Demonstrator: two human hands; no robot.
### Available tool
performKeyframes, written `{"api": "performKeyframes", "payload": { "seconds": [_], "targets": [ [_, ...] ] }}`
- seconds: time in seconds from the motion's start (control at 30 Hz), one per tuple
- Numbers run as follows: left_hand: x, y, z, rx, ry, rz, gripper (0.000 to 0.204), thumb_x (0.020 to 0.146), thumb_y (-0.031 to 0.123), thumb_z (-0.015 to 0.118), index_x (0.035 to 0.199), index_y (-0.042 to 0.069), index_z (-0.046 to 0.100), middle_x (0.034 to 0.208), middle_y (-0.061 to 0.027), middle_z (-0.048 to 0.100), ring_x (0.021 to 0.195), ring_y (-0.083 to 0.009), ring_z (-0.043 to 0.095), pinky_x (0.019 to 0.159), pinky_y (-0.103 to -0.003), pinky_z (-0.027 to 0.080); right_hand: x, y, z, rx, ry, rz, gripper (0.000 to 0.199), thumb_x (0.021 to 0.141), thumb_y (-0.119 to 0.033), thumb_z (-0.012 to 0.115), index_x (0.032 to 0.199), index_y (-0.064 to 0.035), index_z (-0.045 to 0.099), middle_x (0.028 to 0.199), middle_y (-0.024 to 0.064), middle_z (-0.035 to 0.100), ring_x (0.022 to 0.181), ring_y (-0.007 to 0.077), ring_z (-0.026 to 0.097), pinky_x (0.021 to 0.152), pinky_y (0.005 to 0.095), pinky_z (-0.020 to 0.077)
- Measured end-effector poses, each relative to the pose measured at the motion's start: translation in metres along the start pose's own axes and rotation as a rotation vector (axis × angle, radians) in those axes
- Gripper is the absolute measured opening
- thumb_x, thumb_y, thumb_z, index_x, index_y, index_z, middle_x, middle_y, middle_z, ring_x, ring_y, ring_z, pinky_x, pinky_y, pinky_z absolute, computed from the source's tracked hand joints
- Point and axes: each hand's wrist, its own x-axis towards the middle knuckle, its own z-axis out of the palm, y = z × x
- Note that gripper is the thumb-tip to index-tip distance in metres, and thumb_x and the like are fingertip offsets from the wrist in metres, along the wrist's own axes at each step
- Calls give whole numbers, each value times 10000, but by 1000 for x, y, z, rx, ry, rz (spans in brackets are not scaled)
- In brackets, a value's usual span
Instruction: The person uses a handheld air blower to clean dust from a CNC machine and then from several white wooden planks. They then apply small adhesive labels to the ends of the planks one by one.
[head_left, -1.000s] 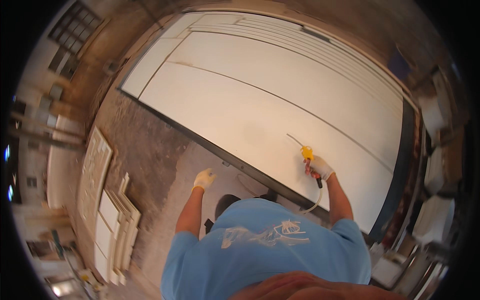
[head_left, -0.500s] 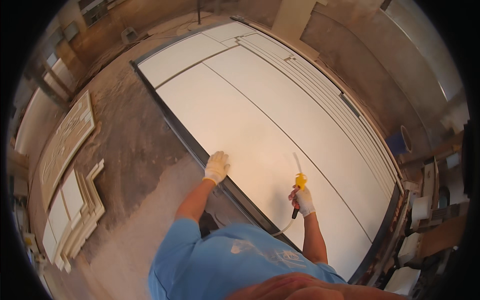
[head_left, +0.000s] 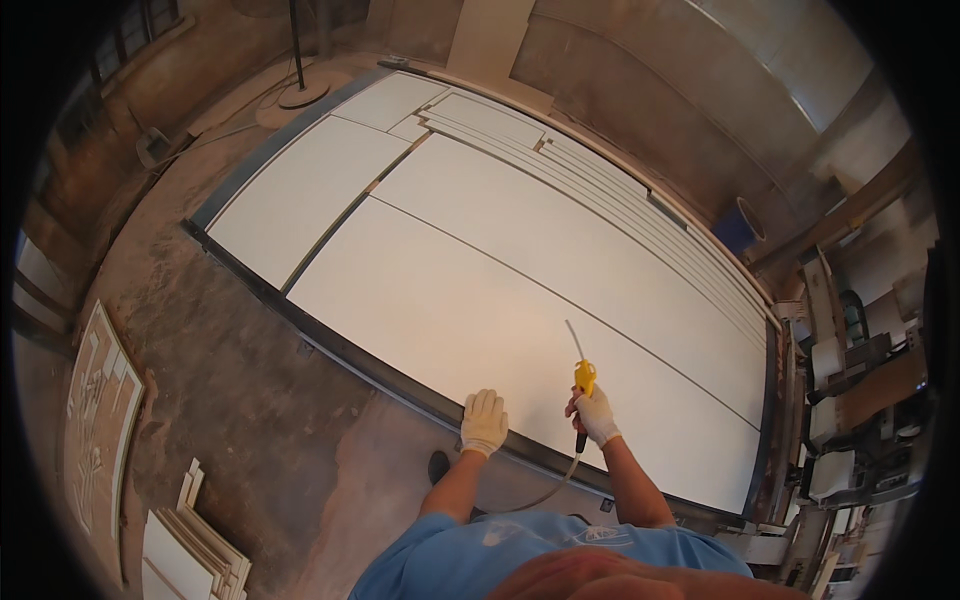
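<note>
Right now the yellow air blow gun [head_left: 584,378] sits upright in the right hand [head_left: 597,416], just above the near edge of the big white panel [head_left: 470,310]. Right hand is gloved, fingers wrapped tight round the dark grip below the yellow body, fully closed on it. Thin metal nozzle [head_left: 572,339] sticks up and slightly left from the gun, over the panel surface; cannot tell if the tip touches the board. A thin hose [head_left: 555,488] drops from the bottom of the grip and curves down-left toward the person's body.

Left hand [head_left: 484,422], also in a white glove, lies flat with palm down on the near edge of the same panel, fingers together and extended, holding nothing. It rests just left of the gun hand; the two hands are near each other but apart, not touching.

Panel lies on a dark-framed table [head_left: 330,340], alongside more white boards and narrow white strips [head_left: 600,190] toward the far side. Dusty concrete floor [head_left: 230,380] on the left. Stacked white offcuts [head_left: 195,545] at lower left. Blue shirt [head_left: 480,560] at the bottom edge.
</note>
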Motion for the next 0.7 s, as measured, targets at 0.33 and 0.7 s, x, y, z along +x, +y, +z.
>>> {"api": "performKeyframes", "payload": {
  "seconds": [0.33, 0.7],
  "targets": [
    [-70, -118, -92, 44, -154, -90, 224, 934, 265, 594, 973, 82, 717, 1133, -132, 713, 1135, -340, 640, 1060, -474, 467, -157, 38, 150, -153, -289, 84, 156, 1030, -143, 514, 1143, -52, 571, 707, 55, 623, 424, 136, 509, 398, 289, 423],
    [-246, -47, -202, -1341, -165, -1061, 460, 1031, 372, 617, 1348, 38, 620, 1309, -128, 677, 1058, -241, 692, 839, -380, 566, -453, 275, 101, -293, -379, 7, 248, 967, -159, 594, 1207, -96, 596, 839, 76, 672, 639, 151, 636, 552, 322, 520]
  ]
}}
